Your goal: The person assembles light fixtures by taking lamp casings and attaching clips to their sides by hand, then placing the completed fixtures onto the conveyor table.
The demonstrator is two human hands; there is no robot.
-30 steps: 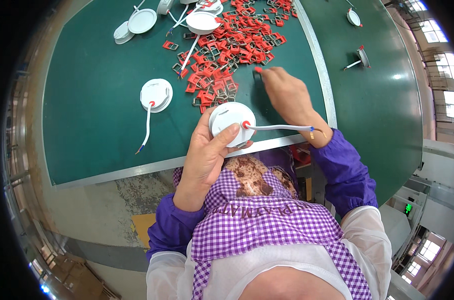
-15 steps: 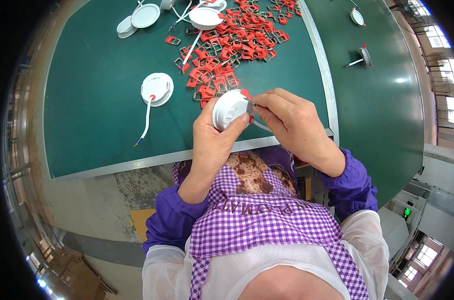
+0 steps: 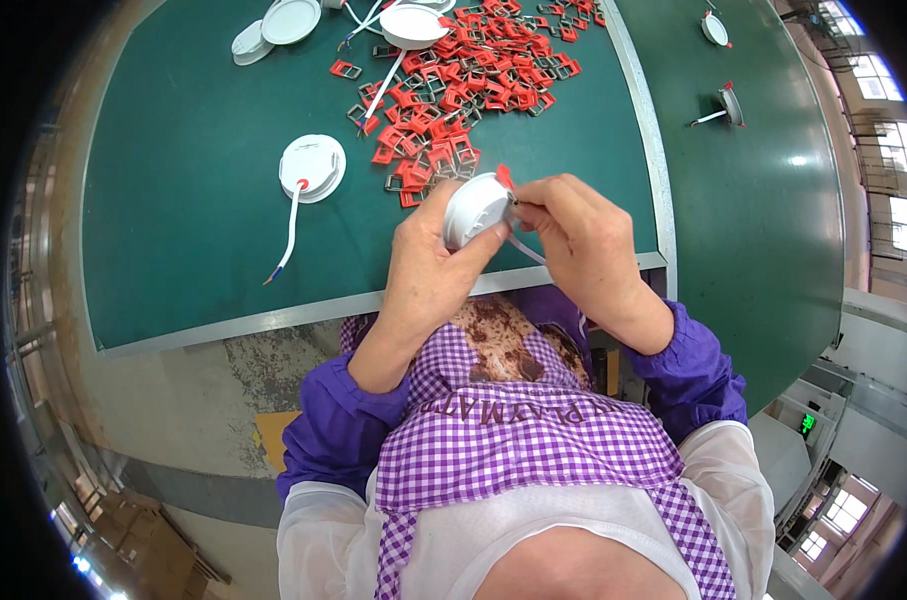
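My left hand (image 3: 424,262) grips a round white downlight (image 3: 470,212), tilted on edge above the table's front edge. Thumb and fingers of my right hand (image 3: 592,240) pinch at the light's right side, where a spring clip (image 3: 505,176) shows its red end and a bit of metal. Fingertips hide how the clip sits on the light. A white cable (image 3: 527,250) runs from the light below my right fingers. Just beyond lies a heap of red-ended metal spring clips (image 3: 444,150). Left of my hands, another white downlight (image 3: 314,168) lies with its cable pointing toward me.
More white downlights (image 3: 292,20) with cables lie at the far left and beside the heap. The green table (image 3: 194,240) has a metal edge strip (image 3: 639,90). Past it, a second green surface (image 3: 764,230) carries two downlights fitted with red clips (image 3: 731,108).
Both hands and the held downlight have shifted slightly right. The light is turned more on edge, and the clip's red end stands out farther from the rim.
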